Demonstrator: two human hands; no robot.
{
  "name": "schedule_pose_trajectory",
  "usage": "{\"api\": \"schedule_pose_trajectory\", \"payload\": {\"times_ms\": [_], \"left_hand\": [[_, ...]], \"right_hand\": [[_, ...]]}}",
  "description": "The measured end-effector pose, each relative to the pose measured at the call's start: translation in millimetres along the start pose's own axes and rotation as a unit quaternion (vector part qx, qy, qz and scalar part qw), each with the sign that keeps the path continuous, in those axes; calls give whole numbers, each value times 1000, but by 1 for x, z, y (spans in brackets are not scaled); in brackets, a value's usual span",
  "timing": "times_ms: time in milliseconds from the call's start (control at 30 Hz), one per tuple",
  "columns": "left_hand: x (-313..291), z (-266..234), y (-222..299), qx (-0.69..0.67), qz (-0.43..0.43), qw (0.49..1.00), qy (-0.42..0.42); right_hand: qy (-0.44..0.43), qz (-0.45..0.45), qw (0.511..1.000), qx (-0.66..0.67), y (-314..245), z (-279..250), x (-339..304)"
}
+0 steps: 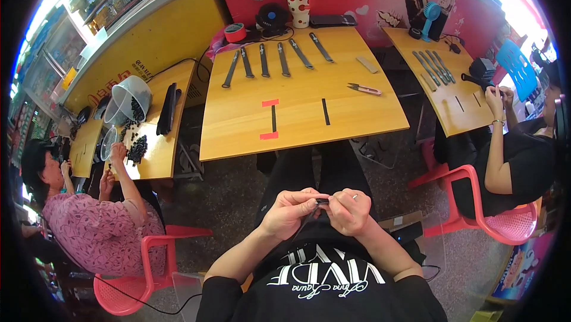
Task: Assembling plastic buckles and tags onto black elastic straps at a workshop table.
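The held piece (322, 201) is black, the table (238, 126) yellow, the tumbler (298, 5) red-spotted white.

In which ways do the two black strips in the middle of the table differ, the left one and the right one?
The left strip has a piece of red tape at each end; the right strip has none. The left strip lies farther from the pink-handled snips; the right strip lies nearer. Both are dark, narrow and straight.

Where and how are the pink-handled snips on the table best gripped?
Probably by the pink handle, the right hand coming from the right side of the table: the snips lie flat, handle toward that side, blades pointing left.
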State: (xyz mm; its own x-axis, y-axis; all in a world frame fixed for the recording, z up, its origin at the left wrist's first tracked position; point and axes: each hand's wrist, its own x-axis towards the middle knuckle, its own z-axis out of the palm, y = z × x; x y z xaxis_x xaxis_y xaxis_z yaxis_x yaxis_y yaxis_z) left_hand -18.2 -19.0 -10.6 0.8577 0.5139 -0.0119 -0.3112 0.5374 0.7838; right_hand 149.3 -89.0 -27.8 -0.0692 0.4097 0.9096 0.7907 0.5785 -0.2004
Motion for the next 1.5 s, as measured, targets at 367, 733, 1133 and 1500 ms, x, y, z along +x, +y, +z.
{"api": "schedule_pose_trajectory", "payload": {"times_ms": [367,733,1133,1500], "left_hand": [[-2,5,-4,22,-11,997,69],[17,-14,23,164,-59,979,-106],[9,-10,-11,95,20,994,59],[0,-22,-22,53,17,998,44]], "right_hand": [[-29,39,994,98,0,-6,-1],[-71,84,984,142,4,-11,-2],[-97,-104,989,-32,2,-10,0],[-151,27,988,15,-1,-2,-7]]}}
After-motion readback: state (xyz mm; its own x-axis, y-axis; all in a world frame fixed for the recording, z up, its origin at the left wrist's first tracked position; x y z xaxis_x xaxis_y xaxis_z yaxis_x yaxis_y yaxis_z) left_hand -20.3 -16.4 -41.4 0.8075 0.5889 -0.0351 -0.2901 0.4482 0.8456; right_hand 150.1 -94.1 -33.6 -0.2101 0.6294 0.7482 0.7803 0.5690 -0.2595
